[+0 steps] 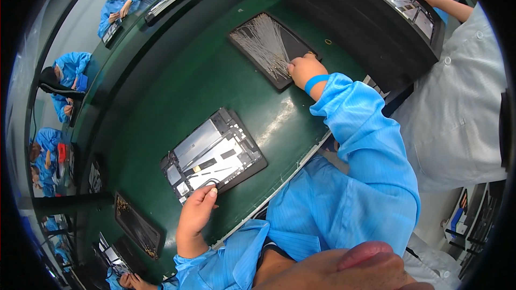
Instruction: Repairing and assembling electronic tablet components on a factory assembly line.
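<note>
A tablet-like device with its inside laid bare (215, 153) lies on the green bench in front of me, showing silvery battery panels and dark circuit parts. At its near edge, my left hand (198, 212) is closed, pinching a short loop of thin black cable (210, 181) between thumb and forefinger. Farther right, a dark tray (293, 43) holds a fanned bundle of thin whitish cables (262, 40). My right hand (308, 71) reaches to the tray's near right side, closed, with its fingertips by the gathered cable ends. What those fingertips grip is partly hidden.
Another dark tray (137, 225) with thin black, gold-tipped cables stands at the left. A black raised ledge (355, 21) borders the right side. A small yellow ring (328, 42) lies near it. A person in pale grey (451, 102) is close on my right; co-workers in blue sit opposite.
</note>
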A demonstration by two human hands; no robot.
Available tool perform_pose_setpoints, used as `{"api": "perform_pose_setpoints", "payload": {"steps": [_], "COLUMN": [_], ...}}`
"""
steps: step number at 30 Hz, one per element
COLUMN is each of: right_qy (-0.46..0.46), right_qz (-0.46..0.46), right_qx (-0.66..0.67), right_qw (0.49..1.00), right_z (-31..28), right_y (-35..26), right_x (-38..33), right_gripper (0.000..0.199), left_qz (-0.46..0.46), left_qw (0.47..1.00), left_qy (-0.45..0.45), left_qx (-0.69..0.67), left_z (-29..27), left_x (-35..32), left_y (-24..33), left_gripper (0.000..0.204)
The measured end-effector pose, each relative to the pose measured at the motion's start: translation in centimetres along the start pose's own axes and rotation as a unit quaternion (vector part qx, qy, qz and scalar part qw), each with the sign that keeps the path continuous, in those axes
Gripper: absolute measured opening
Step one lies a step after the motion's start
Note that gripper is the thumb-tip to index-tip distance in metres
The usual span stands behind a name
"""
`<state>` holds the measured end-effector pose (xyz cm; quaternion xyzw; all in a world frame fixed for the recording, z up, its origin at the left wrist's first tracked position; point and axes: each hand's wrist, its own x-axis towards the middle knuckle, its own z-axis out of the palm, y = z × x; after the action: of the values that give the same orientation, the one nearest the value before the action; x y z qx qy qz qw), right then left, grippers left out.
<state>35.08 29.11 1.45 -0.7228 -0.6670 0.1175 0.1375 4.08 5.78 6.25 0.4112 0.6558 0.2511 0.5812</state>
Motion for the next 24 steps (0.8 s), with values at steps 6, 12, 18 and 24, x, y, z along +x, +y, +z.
{"api": "perform_pose_setpoints", "payload": {"steps": [6, 12, 18, 24], "right_qy": [0.015, 0.008, 0.065, -0.124], "right_qz": [0.001, -0.034, -0.073, -0.15], "right_qx": [0.036, 0.092, 0.285, 0.433], "right_qw": [0.999, 0.995, 0.954, 0.88], "right_z": [-1.3, -2.6, -7.0, -7.4], "right_y": [-1.2, -0.5, -3.2, -7.4], "right_x": [-0.4, -1.3, -4.0, -8.7], "right_gripper": [0.031, 0.03, 0.033, 0.028], "left_qz": [-0.01, -0.012, 0.064, 0.272], "left_qw": [1.0, 1.0, 0.997, 0.958], "left_qy": [0.015, -0.001, -0.009, 0.087], "left_qx": [0.013, 0.022, 0.044, 0.042], "left_z": [0.6, 1.1, 1.6, 3.8], "left_x": [0.1, -0.1, -0.3, 0.8], "left_y": [0.7, 1.5, 2.2, 2.6], "left_gripper": [0.036, 0.037, 0.038, 0.042]}}
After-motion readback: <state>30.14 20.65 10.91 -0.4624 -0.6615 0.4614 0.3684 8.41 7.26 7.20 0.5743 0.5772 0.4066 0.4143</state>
